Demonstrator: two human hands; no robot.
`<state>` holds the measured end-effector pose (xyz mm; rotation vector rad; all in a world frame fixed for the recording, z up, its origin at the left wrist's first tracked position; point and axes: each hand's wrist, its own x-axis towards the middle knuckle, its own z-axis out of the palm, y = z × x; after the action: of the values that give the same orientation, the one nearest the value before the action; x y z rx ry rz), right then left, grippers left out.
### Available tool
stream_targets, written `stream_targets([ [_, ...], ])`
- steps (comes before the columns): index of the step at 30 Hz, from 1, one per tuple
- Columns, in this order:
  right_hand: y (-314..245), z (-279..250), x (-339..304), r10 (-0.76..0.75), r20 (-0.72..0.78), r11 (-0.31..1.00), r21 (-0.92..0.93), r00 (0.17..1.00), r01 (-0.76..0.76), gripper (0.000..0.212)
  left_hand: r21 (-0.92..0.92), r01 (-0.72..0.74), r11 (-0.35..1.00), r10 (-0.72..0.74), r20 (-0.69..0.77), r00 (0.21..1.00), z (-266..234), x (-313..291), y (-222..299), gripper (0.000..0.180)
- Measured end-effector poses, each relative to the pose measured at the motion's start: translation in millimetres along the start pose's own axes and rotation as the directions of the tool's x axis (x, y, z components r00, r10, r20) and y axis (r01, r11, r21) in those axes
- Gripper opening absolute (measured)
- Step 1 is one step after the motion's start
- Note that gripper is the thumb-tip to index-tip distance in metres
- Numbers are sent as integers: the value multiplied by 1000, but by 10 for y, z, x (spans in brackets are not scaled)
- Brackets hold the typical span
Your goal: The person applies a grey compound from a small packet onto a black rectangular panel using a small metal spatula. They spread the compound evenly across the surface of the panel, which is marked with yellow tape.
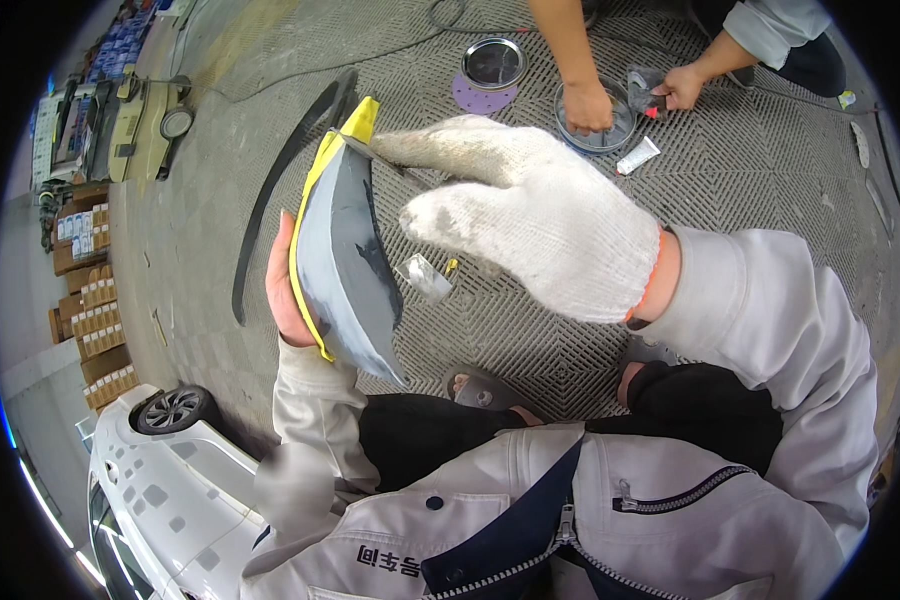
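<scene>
My bare left hand [288, 290] grips the outer edge of a curved grey panel piece [345, 250], holding it upright in front of me. Yellow masking tape [315, 190] lines that edge, and darker patches mark the grey surface. My right hand [540, 215], in a soiled white knit glove, is beside the panel's upper end, its fingers stretched toward the tip and its thumb below. A thin grey sheet [398, 172] runs from the panel's tip into the gap between fingers and thumb. The glove hides part of it.
A co-worker's hand [588, 108] reaches into a round tin [615, 125]; the other [682, 88] holds a greyish object. A white tube [638, 156], purple disc [483, 98], round metal lid [494, 63], black curved strip [260, 210] and clear packet [425, 278] lie on the mat.
</scene>
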<state>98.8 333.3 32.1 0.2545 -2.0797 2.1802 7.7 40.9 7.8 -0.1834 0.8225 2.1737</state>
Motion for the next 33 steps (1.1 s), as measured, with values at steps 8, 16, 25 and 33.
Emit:
stream_targets([
  [8,35,57,-124,-113,-24,993,-38,993,112,49,-36,27,999,-22,130,991,-27,15,18,60],
  [16,-103,-99,-88,40,36,993,110,999,-44,49,109,-51,993,57,-48,997,10,-24,-4,54],
  [25,-97,163,-208,-88,-63,995,42,994,91,55,-33,61,998,-52,220,974,-153,53,30,63],
  [33,-108,127,-388,-172,3,984,-38,985,172,57,-36,58,998,-46,289,956,-85,41,-9,65],
])
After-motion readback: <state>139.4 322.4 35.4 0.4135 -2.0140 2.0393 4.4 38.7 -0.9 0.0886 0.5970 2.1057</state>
